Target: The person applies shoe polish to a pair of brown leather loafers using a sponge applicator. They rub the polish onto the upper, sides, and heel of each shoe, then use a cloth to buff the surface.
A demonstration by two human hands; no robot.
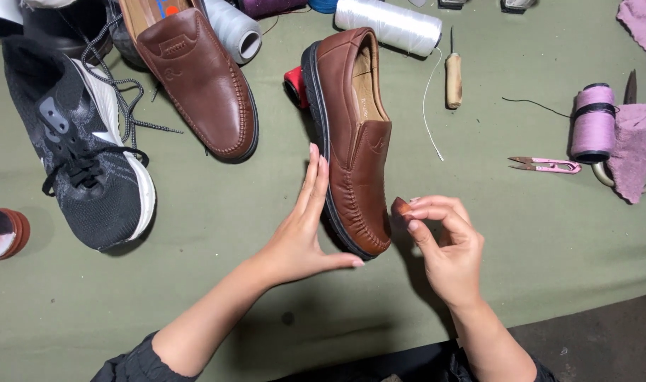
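Your left hand [310,226] is flat and spread, fingers straight, pressed against the black sole edge of the brown loafer [355,138] in the middle of the frame. That loafer lies tipped on its side on the green bench [216,304], toe pointing down toward you, heel up near the top centre. Your right hand [443,244] sits just right of the toe, fingers curled in, thumb and fingertips pinched together close against the leather; whether something small is caught in that pinch, you cannot tell from here. Upper left of centre, the second brown loafer [199,78] rests sole down, apart from the first. Far left, a black and grey sneaker [89,148] with loose laces. A small round tin [4,233] sits at the left edge. Top centre, a white thread spool [388,25], its strand trailing down, and just right of it a wooden-handled awl [453,74]. Out right, pink thread snips [546,165], a lilac thread spool [593,122] and a mauve cloth [638,152] beside it.
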